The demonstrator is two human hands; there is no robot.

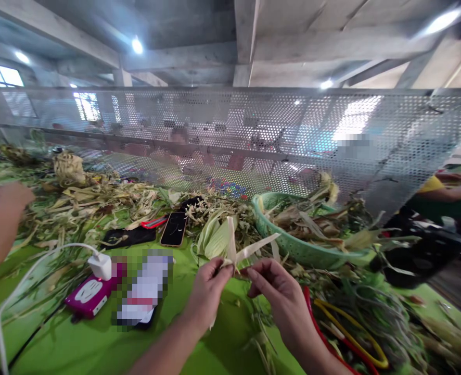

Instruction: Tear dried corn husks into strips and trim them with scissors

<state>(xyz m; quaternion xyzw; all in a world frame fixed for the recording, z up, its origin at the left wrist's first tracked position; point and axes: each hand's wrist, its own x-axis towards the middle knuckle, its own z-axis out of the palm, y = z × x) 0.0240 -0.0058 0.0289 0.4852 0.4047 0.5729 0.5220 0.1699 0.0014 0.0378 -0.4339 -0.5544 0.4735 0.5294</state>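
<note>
My left hand (210,286) pinches folded strips of dry corn husk (232,247) between thumb and fingertips. Two pale ends of the husk stand out, one upward and one to the right. Close beside it, my right hand (275,286) has thumb and fingers pressed together near the base of the strips. Whatever lies in that pinch is too small to make out. Just beyond the hands lies a wider, pale green piece of husk (215,237) on the green table (191,333).
A green basket (261,224) of husks stands at right, with red and yellow plier handles (351,333) nearer. Left are a phone with a lit screen (142,291), a purple power strip (86,299) and a dark phone (174,229). Another person's hand (12,195) reaches in from the left.
</note>
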